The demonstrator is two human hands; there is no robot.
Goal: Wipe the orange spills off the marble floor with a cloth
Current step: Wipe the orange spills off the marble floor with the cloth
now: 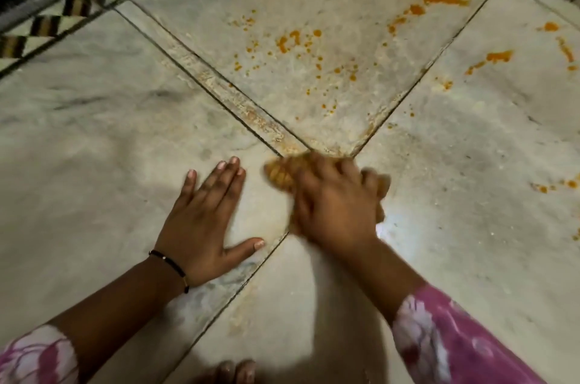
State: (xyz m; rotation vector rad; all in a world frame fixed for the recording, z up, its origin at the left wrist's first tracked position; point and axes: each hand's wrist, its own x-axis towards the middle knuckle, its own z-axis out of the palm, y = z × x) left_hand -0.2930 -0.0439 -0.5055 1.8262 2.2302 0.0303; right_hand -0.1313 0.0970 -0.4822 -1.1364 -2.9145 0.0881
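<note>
Right hand point(337, 204) motion-blurred; fingers curled over a bunched, orange-stained cloth point(281, 175), most of it hidden beneath the palm, only crumpled ends showing at left and right of the knuckles. Grip closed on the cloth, pressing it onto the pale grey-veined marble floor point(94, 138) just at the point where four slab joints meet. Exact finger positions not resolvable.

Left hand point(204, 220) flat on the floor just beside the cloth, fingers straight and spread, holding nothing. Thin black cord bracelet point(171, 269) on that wrist.

Orange spills point(301, 41): scattered drops and streaks on the far slab, well apart from the cloth; further streaks toward the right edge, partly cut off.

Pink-and-white patterned sleeves point(455, 343) cut off at bottom corners. Toes point(237, 371) partly visible at bottom edge. Black-and-cream chequered tile border point(78, 7) upper left; dark area beyond it unreadable.
</note>
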